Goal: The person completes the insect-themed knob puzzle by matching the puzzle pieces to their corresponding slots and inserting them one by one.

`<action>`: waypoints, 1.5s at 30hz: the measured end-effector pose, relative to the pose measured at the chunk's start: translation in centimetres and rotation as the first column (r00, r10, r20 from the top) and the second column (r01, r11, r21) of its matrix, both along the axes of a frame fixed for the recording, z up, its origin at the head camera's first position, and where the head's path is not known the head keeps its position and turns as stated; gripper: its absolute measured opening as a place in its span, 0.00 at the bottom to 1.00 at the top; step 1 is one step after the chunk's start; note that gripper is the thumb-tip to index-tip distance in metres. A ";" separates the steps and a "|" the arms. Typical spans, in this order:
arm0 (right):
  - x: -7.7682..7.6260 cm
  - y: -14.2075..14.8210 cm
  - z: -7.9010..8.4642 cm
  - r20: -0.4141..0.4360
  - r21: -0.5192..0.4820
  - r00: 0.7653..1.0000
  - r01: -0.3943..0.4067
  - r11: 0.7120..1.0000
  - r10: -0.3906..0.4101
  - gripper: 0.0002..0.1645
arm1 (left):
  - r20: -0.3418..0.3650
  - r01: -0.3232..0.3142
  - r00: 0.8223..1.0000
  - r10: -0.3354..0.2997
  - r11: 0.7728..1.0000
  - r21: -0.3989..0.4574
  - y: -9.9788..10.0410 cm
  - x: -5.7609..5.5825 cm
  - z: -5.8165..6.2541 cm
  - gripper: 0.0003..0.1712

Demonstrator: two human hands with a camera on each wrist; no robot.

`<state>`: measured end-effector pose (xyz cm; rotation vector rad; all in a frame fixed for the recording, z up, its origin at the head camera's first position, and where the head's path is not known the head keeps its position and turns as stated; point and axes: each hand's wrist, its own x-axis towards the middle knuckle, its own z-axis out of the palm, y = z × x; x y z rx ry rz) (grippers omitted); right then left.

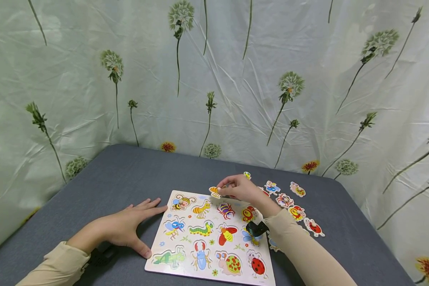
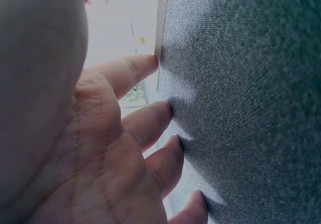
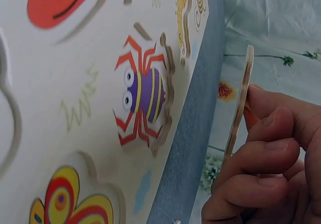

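Observation:
In the head view my right hand [image 1: 241, 188] pinches a yellow-and-orange striped insect puzzle piece [image 1: 215, 192] just beyond the far edge of a wooden insect puzzle board [image 1: 186, 271]. The right wrist view shows this thin piece [image 3: 241, 98] edge-on, held by the fingertips, with the printed spider recess [image 3: 143, 93] nearby. A bee piece [image 1: 180, 203] with a knob sits in the board's far left corner. My left hand [image 1: 123, 226] lies with fingers spread at the board's left side. Its thumb and index fingertip are at the board's edge; other fingertips rest on the cloth [image 2: 241, 103].
Several loose puzzle pieces, among them a ladybug [image 1: 314, 227] and a butterfly-like one [image 1: 296, 213], lie right of the board, partly behind my right forearm. A dark grey cloth covers the table [image 1: 146, 171]. A flower-print curtain [image 1: 236, 91] hangs behind it.

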<state>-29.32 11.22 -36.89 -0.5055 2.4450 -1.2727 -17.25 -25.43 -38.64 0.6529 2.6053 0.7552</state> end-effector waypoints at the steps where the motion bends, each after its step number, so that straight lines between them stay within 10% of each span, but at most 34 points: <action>1: 0.1 -0.1 0.0 -0.003 0.004 1.000 -0.005 1.000 0.005 0.13 | -0.002 0.001 1.000 -0.001 1.000 0.000 0.0 0.0 0.0 0.72; 45: 2.0 -3.2 -1.4 0.058 0.057 0.988 -0.146 0.988 0.143 0.08 | 0.002 0.003 1.000 -0.003 1.000 -0.012 0.1 -0.1 0.0 0.71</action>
